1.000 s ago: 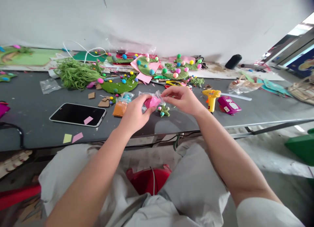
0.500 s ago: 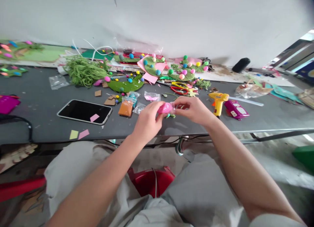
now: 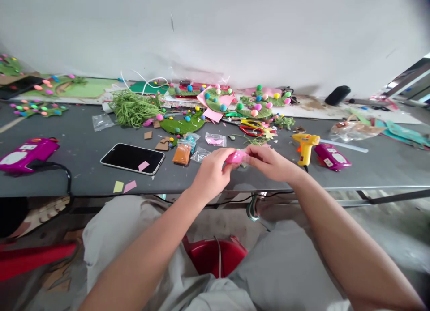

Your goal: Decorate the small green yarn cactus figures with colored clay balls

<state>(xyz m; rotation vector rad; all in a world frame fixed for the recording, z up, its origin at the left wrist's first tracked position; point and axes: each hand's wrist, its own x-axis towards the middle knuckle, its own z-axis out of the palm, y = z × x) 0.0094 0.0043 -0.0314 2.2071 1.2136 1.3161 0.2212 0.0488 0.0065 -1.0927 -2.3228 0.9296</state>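
Note:
Between both hands, just above the table's front edge, is a small pink packet (image 3: 236,156) that looks like soft clay in clear plastic. My left hand (image 3: 214,171) grips its left side between thumb and fingers. At the right end, my right hand (image 3: 270,162) pinches the packet, its fingertips close together. Just beyond the hands lie a clear bag with a pink piece (image 3: 215,139) and an orange packet (image 3: 182,154). A crumpled clear wrapper (image 3: 200,155) rests beside my left hand.
A yellow glue gun (image 3: 305,146) and a purple box (image 3: 332,157) stand right of my hands. Left is a phone (image 3: 129,158) with a paper scrap on it. Behind are red-handled pliers (image 3: 251,129), green yarn (image 3: 134,108) and green felt pieces (image 3: 183,122) with coloured balls.
The view has shifted left, so more of the purple device at the left shows. My hands still hold the pink packet, with my right fingers closer against its end.

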